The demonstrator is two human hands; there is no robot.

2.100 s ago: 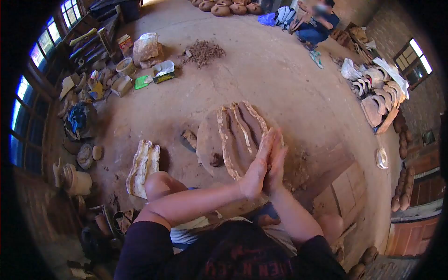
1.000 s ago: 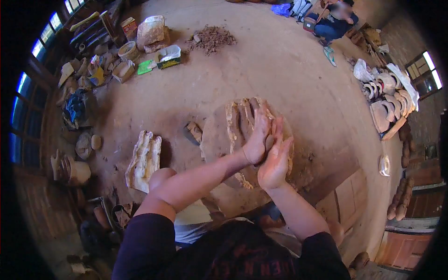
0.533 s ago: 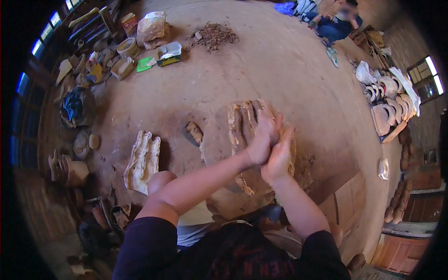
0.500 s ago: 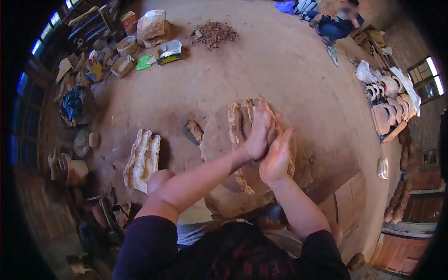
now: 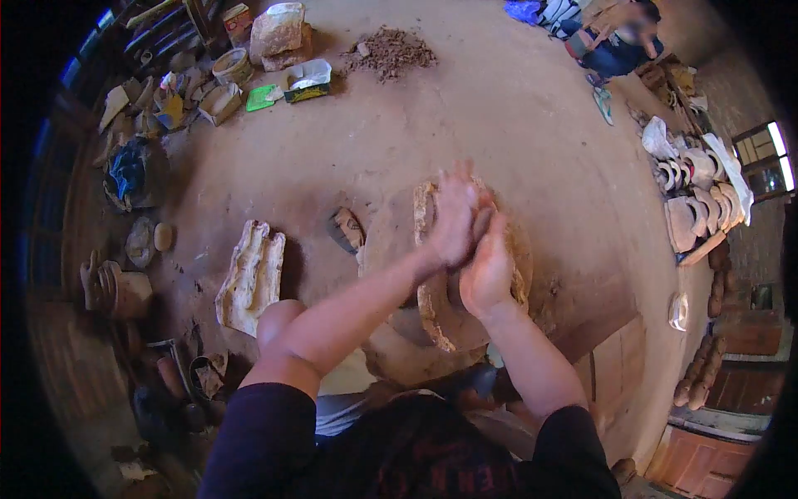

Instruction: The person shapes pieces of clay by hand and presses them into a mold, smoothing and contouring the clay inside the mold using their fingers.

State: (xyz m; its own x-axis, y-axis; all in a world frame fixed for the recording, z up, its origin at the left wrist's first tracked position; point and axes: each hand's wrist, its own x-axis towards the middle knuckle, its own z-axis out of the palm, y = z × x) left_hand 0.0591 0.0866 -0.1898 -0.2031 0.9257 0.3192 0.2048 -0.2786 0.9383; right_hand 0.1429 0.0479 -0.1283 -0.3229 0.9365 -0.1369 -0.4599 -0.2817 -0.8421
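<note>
My left hand (image 5: 454, 220) and my right hand (image 5: 488, 273) are brought together, palm facing palm, over a plaster-like mould (image 5: 428, 303) with brown clay-coloured material in its hollow. The left hand's fingers point away from me and are smeared by motion. Something dark brown shows between the palms, but I cannot make out what it is. Under the mould is a round, clay-stained board or wheel (image 5: 386, 345). Another pale mould piece (image 5: 252, 279), with a long groove, lies on the floor to the left, beside my knee.
A small brown block (image 5: 347, 229) lies left of the round surface. Farther off are a heap of clay crumbs (image 5: 389, 51), a tub (image 5: 307, 81) and a green tray (image 5: 260, 98). Curved clay pieces (image 5: 702, 208) stand at right. Another person (image 5: 619, 50) sits at the far right.
My hands stay together, and the left has shifted slightly left against the right. The view has turned a little; the moulds stay in place.
</note>
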